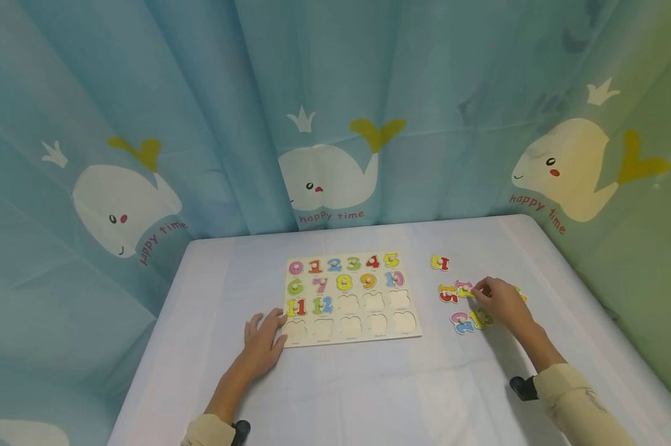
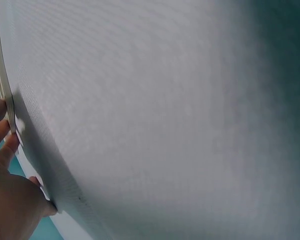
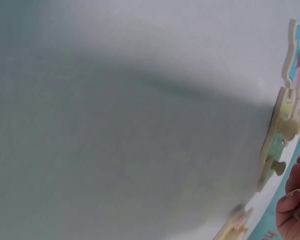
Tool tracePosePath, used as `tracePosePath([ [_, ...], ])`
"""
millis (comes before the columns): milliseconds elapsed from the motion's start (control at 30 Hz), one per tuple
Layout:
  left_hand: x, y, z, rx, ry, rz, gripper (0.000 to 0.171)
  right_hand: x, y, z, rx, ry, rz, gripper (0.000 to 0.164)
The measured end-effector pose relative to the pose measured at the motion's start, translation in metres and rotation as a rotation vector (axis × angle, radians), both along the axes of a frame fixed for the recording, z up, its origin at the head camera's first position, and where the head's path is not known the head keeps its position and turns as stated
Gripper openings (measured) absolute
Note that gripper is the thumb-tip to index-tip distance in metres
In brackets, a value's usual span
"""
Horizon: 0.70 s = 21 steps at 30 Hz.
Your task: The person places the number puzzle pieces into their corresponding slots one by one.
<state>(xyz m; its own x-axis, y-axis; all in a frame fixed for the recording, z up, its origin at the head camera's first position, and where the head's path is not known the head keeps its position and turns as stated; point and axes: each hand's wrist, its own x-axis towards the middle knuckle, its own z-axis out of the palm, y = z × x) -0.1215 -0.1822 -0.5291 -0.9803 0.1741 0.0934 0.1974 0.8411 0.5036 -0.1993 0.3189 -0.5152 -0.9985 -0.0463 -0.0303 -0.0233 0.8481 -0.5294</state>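
A wooden number puzzle board [image 1: 338, 339] lies on the table, with knobbed pieces 0 to 12 in its upper slots and bare recesses below. My left hand [image 1: 262, 347] rests at its lower left corner, fingertips touching the edge; the left wrist view shows these fingers against the board's side [image 2: 0, 55]. Right of the board, my right hand [image 1: 505, 303] pinches a pink-and-yellow number piece [image 1: 460, 285] with thumb and forefinger. Beside it lies a red-and-yellow 15 piece [image 1: 448, 293]. In the right wrist view, the curled fingers [image 3: 292, 200] show at the right edge.
A yellow-and-red 13 piece [image 1: 440, 263] lies farther back. Nearer me are a pink-and-blue piece [image 1: 461, 323] and a yellow-and-green piece [image 1: 483, 318]. Another piece [image 1: 521, 295] is partly hidden behind the right hand. A whale-print curtain [image 1: 335, 74] hangs behind the white-covered table [image 1: 358, 396].
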Motion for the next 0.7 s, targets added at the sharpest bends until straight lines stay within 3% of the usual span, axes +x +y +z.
tracePosePath([
  [133,0.0,-0.001,0.0,-0.005,0.001,0.0,0.039,0.008,0.006,0.0,-0.017,-0.026,0.048,0.021],
  [400,0.0,-0.003,-0.001,-0.013,-0.026,0.016,0.04,0.02,0.013,-0.005,-0.07,-0.145,0.244,0.017],
  [700,0.0,-0.001,0.0,-0.008,-0.021,0.012,0.039,0.028,0.016,-0.009,-0.063,-0.05,0.213,0.014],
])
